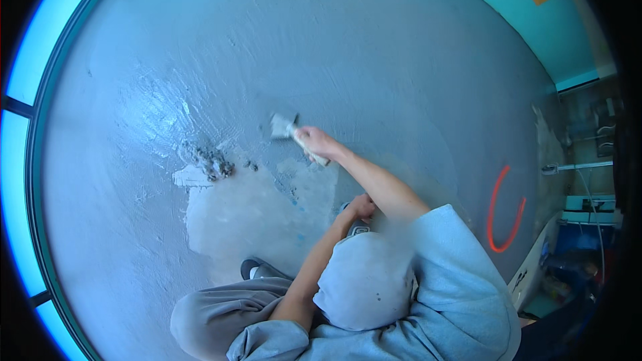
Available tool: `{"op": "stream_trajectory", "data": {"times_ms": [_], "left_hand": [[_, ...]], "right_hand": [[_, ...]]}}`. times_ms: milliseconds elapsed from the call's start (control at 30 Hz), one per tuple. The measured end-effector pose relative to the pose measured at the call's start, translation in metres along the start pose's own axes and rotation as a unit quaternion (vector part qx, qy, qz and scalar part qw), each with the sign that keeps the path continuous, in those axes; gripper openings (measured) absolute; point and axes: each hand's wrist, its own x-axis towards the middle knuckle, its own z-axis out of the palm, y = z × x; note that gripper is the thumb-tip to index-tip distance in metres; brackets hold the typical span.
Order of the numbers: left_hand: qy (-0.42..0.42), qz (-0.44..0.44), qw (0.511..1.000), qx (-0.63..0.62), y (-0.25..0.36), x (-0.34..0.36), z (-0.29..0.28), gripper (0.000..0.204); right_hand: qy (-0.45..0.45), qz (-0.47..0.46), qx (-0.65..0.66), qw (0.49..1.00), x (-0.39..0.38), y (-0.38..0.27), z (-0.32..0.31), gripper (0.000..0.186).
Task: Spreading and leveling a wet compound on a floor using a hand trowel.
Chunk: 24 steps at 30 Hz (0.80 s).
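Observation:
My right hand [317,144] is closed around the handle of a putty knife [282,127]. Its pale, flat blade points up and left against wet grey cement [374,60] spread over the floor. Closer to my body, my left hand [363,207] is curled beside my right shoe [359,228]; whether anything is in its fingers is hidden. Left of the blade, a heap of lumpy grey mortar [212,162] lies at the border of a paler, uncoated patch of floor [234,220]. Fine ridges run through the coat around the heap.
I squat with my left shoe [264,270] on the pale patch. A dark-framed row of bright panels [30,154] edges the left side. A red curved line [495,220] shows at right; what it is, I cannot tell. Shelving with assorted items [588,207] stands beyond it.

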Motion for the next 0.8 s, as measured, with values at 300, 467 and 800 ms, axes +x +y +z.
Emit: {"op": "stream_trajectory", "data": {"times_ms": [300, 467, 800], "left_hand": [[0.021, -0.009, 0.999, 0.043, 0.004, -0.005, -0.006, 0.039], [0.02, -0.015, 0.999, 0.036, 0.011, 0.002, 0.009, 0.038], [-0.08, -0.035, 0.995, -0.05, 0.034, 0.011, 0.024, 0.035]], "right_hand": [[0.116, -0.075, -0.305, 0.942, 0.026, -0.029, -0.039, 0.041], [0.296, 0.087, -0.158, 0.938, 0.02, 0.029, -0.187, 0.043], [0.611, 0.216, 0.031, 0.761, -0.26, 0.346, -0.289, 0.051]]}}
